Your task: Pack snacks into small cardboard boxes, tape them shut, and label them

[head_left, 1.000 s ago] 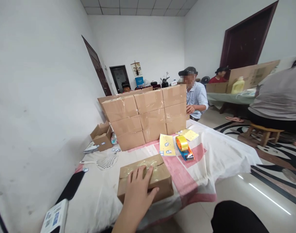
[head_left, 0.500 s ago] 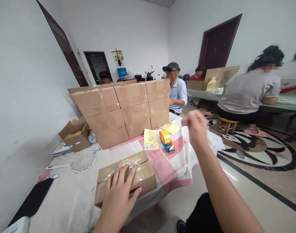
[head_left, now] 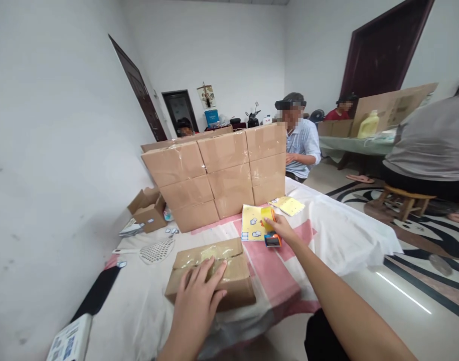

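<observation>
- Tape dispenser (head_left: 273, 240) with a yellow roll: our right hand (head_left: 278, 227) has its fingers closed around it, to the right of the nearest box; whether it touches the cloth, we cannot tell.
- Cardboard box (head_left: 239, 291), glossy tape across its top seam: our left hand (head_left: 199, 288) lies on it, fingers spread apart.
- Just behind the dispenser we see a yellow sheet (head_left: 250, 231), printed with small blue-edged drawings.
- Beyond stands a stack of cartons (head_left: 229, 188), three high and three across, with shiny tape.
- At left is an open carton (head_left: 154, 219), flaps up; its contents we cannot make out.
- Nearer lies a white perforated paddle (head_left: 157, 250).
- Lower left, a white case (head_left: 71, 338) carries blue print too blurred to read.
- Beneath is creased pale cloth (head_left: 135, 306) with pink bands.
</observation>
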### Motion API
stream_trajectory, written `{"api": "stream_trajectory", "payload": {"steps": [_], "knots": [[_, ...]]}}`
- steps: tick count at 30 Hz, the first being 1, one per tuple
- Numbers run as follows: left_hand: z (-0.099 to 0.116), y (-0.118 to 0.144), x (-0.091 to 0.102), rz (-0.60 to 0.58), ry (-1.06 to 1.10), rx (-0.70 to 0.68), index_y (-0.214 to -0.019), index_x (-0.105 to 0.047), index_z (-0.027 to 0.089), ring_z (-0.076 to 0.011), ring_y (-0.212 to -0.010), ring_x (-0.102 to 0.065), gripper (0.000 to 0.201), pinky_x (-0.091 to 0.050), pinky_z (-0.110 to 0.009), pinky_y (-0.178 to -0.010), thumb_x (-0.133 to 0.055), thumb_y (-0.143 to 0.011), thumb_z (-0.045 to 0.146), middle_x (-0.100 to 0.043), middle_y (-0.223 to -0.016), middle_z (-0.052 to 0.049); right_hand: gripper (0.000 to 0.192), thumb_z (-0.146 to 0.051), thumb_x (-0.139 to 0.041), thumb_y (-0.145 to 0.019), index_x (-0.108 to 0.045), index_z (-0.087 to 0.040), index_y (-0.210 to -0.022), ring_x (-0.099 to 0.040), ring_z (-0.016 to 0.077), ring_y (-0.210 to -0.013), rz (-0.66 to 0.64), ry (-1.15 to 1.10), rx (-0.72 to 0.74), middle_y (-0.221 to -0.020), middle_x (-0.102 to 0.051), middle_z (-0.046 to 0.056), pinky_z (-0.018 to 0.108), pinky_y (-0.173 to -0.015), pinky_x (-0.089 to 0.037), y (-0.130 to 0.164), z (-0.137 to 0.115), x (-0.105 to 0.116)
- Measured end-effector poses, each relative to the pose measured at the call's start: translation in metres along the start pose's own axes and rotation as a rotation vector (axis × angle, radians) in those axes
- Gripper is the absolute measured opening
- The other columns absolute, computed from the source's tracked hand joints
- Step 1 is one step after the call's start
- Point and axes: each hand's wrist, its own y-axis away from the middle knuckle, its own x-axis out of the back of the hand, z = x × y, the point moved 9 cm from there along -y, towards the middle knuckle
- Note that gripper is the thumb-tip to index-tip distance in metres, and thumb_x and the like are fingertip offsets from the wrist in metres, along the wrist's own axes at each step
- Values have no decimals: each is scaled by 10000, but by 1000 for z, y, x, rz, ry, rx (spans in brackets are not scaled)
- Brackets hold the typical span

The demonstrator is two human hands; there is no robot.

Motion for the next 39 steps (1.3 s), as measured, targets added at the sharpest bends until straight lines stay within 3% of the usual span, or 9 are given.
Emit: {"api": "stream_trajectory", "payload": {"steps": [4, 7, 12, 15, 18, 21, 25, 31, 39], "knots": [[-9, -4, 7, 55, -8, 86, -1415, -561, 360, -298, -1325, -526, 537, -382, -542, -1075, -529, -913, 171, -533, -1501, -47, 549, -625, -758, -702, -676, -118, -896, -695, 215, -662, 53, -110, 92, -812, -747, 115, 339, -631, -572, 8, -35, -36], [-7, -1, 26, 188, 65, 118, -1383, -598, 325, -335, -1305, -520, 466, -415, -541, -1038, -561, -920, 281, -564, -1459, -74, 510, -611, -745, -733, -666, -133, -894, -683, 202, -640, 37, -190, 155, -776, -735, 91, 311, -604, -550, 26, -76, -60], [2, 13, 55, 348, 499, 164, -1231, -693, 237, -252, -1039, -631, 366, -507, -387, -913, -517, -961, 411, -681, -1150, -99, 463, -640, -633, -824, -638, -178, -845, -647, 206, -641, -32, -296, 184, -725, -694, 60, 295, -570, -490, 77, -128, -99], [-3, 22, 52, 343, 798, 264, -1171, -716, 207, -214, -872, -639, 406, -516, -312, -748, -481, -972, 472, -691, -1035, -91, 481, -638, -479, -927, -585, -195, -774, -578, 184, -622, -14, -175, 266, -677, -628, 36, 291, -578, -445, 112, -144, -123], [-9, 25, 46, 327, 999, 332, -1040, -762, 175, -230, -906, -631, 436, -495, -303, -767, -508, -951, 518, -699, -956, -94, 470, -557, -371, -1003, -457, -210, -697, -443, 140, -563, -27, 81, 453, -611, -484, -8, 276, -551, -340, 145, -159, -149], [-4, 17, 37, 227, 1140, 292, -918, -787, 160, -222, -850, -613, 410, -470, -292, -755, -589, -904, 519, -682, -839, -79, 420, -455, -304, -1045, -370, -220, -703, -370, 121, -536, -58, 247, 577, -599, -393, -35, 278, -544, -265, 167, -166, -167], [6, 10, 29, 184, 1292, 280, -822, -779, 158, -180, -768, -556, 358, -434, -269, -720, -642, -873, 484, -659, -787, -59, 381, -388, -280, -1053, -349, -228, -715, -362, 117, -507, -37, 309, 639, -584, -371, -46, 280, -534, -246, 174, -172, -168], [2, 14, 38, 336, 1330, 379, -688, -694, 154, -132, -686, -424, 367, -352, -243, -646, -672, -845, 485, -531, -689, -10, 341, -323, -289, -1042, -363, -239, -720, -390, 130, -484, 33, 375, 759, -566, -401, -42, 288, -527, -256, 171, -174, -159], [25, 4, 43, 154, 1331, 380, -649, -635, 147, -108, -601, -306, 423, -258, -244, -571, -650, -808, 539, -362, -594, 34, 400, -401, -295, -1045, -376, -233, -691, -379, 121, -483, 223, 236, 656, -560, -398, -44, 276, -505, -261, 166, -174, -129]]}}
